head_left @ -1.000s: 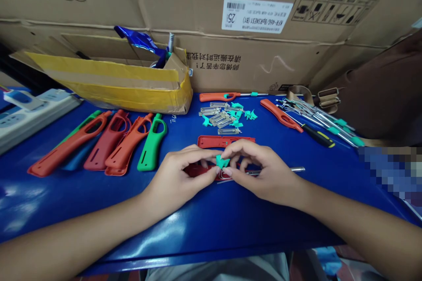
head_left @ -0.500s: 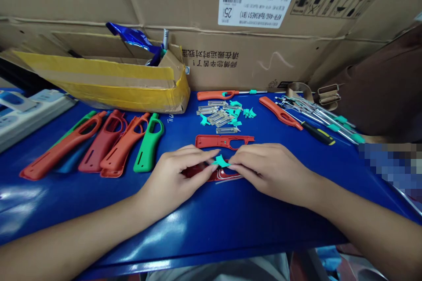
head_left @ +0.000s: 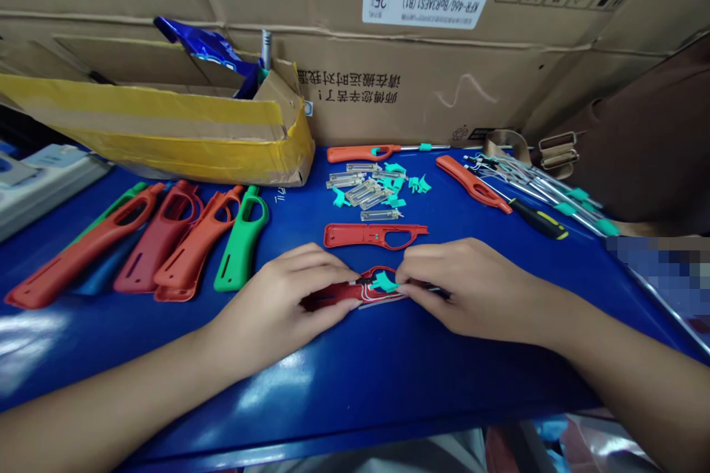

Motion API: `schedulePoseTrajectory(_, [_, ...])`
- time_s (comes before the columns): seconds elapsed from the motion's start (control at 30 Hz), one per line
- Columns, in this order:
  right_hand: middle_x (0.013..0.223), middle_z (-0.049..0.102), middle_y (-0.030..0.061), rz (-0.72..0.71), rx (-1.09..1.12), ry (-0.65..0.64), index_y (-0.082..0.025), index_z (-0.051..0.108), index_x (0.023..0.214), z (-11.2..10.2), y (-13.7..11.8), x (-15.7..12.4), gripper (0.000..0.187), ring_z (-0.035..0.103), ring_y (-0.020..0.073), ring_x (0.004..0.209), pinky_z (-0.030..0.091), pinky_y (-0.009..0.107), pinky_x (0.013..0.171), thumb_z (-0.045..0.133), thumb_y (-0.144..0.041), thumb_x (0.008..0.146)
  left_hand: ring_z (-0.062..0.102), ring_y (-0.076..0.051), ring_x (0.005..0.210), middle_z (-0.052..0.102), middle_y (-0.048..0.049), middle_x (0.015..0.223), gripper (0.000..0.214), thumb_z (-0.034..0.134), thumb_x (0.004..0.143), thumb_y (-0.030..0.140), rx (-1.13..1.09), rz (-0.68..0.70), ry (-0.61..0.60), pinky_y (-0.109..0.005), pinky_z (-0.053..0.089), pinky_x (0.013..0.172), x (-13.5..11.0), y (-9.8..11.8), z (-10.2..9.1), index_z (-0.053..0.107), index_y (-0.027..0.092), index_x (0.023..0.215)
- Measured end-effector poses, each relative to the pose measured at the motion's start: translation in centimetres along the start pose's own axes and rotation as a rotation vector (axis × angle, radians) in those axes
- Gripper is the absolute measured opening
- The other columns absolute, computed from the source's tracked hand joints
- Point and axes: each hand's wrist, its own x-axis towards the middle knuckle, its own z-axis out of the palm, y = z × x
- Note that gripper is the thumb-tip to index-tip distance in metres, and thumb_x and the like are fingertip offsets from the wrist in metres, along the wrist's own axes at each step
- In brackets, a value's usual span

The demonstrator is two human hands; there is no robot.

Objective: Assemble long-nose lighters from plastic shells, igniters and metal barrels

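Observation:
My left hand is closed around the handle end of a red lighter shell half, its open inside facing up. White wires and a black part show in the shell near the trigger opening. A teal trigger sits over that opening, with my right hand pinching its right edge between thumb and fingertips. A metal tube end partly shows beneath my right hand. Just beyond lies a matching red shell half, hollow side up. Farther back are several clear fuel tanks and loose teal triggers.
Several coloured lighter shells lie at left. An assembled orange lighter lies at the back. On the right are an orange shell, a screwdriver and metal tubes with wires. A taped cardboard box stands back left.
The teal trigger has come down onto the red shell half. My left fingers have left the trigger and now grip the shell. The view has shifted slightly.

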Motion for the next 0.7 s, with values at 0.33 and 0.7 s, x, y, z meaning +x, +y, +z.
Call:
schedulePoseTrajectory(0.33, [0.087, 0.061, -0.0025, -0.045, 0.111, 0.013, -0.020, 0.058, 0.090, 0.30, 0.27, 0.28, 0.015, 0.055, 0.0117, 0.074, 0.034, 0.028, 0.065, 0.049, -0.018, 0.102, 0.064, -0.017, 0.095, 0.068, -0.0035, 0.104, 0.020, 0.068, 0.096, 0.021, -0.006, -0.092, -0.093, -0.031, 0.053, 0.085, 0.05, 0.26, -0.06, 0.073, 0.021, 0.116])
schedulePoseTrajectory(0.7, [0.081, 0.054, -0.0021, -0.211, 0.024, 0.060, -0.019, 0.059, 0.089, 1.09, 0.70, 0.24, 0.020, 0.047, 0.0126, 0.071, 0.033, 0.028, 0.065, 0.045, -0.015, 0.102, 0.065, -0.017, 0.096, 0.068, -0.0027, 0.106, 0.021, 0.070, 0.094, 0.023, -0.036, -0.177, -0.112, -0.029, 0.052, 0.085, 0.08, 0.44, -0.06, 0.071, 0.022, 0.116])
